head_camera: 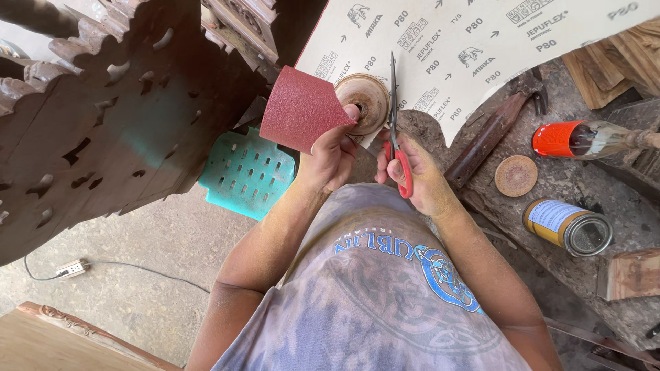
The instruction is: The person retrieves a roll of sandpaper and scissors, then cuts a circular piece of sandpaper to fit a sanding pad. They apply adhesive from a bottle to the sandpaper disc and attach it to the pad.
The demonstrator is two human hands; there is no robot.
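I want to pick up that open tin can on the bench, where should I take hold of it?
Take the tin can around its yellow-labelled side wall, coming from above. It lies tilted with its open mouth toward the lower right, so the round wall gives the better grip, away from the rim.

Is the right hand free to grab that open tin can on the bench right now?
Probably not as things stand: the right hand is gripping the red-handled scissors, cutting the sandpaper sheet. The tin can itself sits unobstructed on that side.

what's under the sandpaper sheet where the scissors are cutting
A round wooden disc lies against the sandpaper sheet, pinned by the left hand; the right hand works the red-handled scissors. The disc's far edge is covered.
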